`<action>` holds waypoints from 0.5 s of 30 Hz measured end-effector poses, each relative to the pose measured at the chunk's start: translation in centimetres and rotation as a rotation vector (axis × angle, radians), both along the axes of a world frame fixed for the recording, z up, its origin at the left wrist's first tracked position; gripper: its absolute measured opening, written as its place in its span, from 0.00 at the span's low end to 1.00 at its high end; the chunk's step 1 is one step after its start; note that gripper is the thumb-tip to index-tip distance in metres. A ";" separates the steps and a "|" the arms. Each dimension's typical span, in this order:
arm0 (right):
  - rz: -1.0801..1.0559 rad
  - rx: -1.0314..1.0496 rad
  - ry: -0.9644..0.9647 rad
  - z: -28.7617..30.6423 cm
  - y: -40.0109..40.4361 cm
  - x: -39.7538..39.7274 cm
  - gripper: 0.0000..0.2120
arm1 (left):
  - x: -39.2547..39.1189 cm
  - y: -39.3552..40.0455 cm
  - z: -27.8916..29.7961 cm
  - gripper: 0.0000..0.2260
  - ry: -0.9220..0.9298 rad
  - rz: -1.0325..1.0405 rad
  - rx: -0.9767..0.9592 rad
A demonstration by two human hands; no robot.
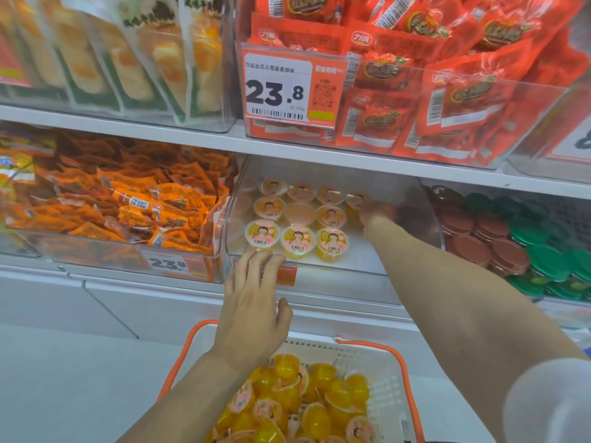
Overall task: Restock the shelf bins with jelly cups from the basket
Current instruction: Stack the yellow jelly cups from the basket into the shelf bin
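With the right hand [377,212] blurred deep in the clear bin [339,270], apparently gripping a jelly cup [356,199], and the left hand [252,302] released flat at the bin's front lip, a hasty placement could topple the cup rows [297,219].

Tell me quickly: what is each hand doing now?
Left hand: open, fingers on the bin front edge, holding nothing.
Right hand: deep in the bin, at a jelly cup; grip cannot be told.

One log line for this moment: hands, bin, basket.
right hand: deep in clear bin, at back-row jelly cup | left hand: open, at bin front | basket: cups remain
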State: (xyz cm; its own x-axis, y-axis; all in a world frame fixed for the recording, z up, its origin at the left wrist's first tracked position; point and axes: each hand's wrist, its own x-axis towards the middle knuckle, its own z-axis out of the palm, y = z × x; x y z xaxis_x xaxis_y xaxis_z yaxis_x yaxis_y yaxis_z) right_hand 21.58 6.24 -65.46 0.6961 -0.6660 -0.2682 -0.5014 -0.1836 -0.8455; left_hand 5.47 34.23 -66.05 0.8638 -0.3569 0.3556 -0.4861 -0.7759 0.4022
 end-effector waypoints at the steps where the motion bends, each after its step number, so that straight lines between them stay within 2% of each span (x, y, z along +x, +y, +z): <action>1: -0.004 -0.031 0.016 0.4 0.2 -0.2 0.20 | 0.2 0.0 -0.5 0.28 -0.001 0.014 -0.021; 4: -0.093 -0.068 -0.016 1.3 0.7 -0.7 0.21 | 0.0 0.0 0.0 0.28 -0.018 0.017 -0.027; 6: -0.015 -0.214 0.003 2.5 1.4 -1.9 0.19 | 0.0 -0.1 -0.2 0.27 0.000 0.012 -0.024; 7: 0.014 -0.282 -0.046 2.7 1.7 -2.3 0.17 | 0.0 0.0 -0.2 0.27 -0.005 0.010 -0.040; 10: 0.099 -0.402 -0.282 4.1 3.1 -5.3 0.08 | -0.1 0.2 0.1 0.27 -0.001 -0.009 -0.033; 15: 0.208 -0.497 -0.755 5.8 9.7 -16.9 0.08 | -0.9 -0.3 -0.1 0.25 -0.046 0.029 -0.114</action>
